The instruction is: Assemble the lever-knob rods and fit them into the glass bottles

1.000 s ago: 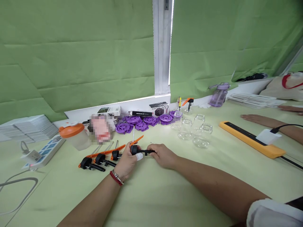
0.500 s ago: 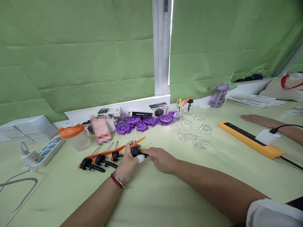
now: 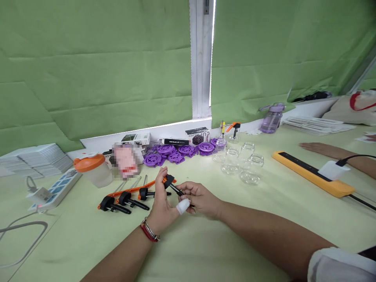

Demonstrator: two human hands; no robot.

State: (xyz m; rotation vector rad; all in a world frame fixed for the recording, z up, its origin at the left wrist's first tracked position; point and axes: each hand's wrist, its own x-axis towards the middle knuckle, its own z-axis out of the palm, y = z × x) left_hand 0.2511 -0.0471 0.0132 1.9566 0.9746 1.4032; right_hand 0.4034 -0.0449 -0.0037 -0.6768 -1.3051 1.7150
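My left hand (image 3: 162, 203), its thumb wrapped in white tape, and my right hand (image 3: 199, 197) hold one black pump part with an orange lever (image 3: 170, 182) just above the green table (image 3: 205, 243). The left fingers grip its black collar. My right fingers pinch its thin black stem, which slants down to the right. To the left, three like pump parts (image 3: 125, 197) with orange levers and metal rods lie side by side on the table.
Small clear glass jars (image 3: 242, 162) stand right of centre. Purple plastic wheels (image 3: 176, 152) and small boxes line the back ledge. An orange-lidded cup (image 3: 91, 169) and a power strip (image 3: 55, 188) are at left. Another person's arm (image 3: 335, 153) rests by an orange power strip (image 3: 311, 172).
Both hands have drawn back toward me and lifted the pump part; it has tilted, so its stem slants down to the right instead of lying level.
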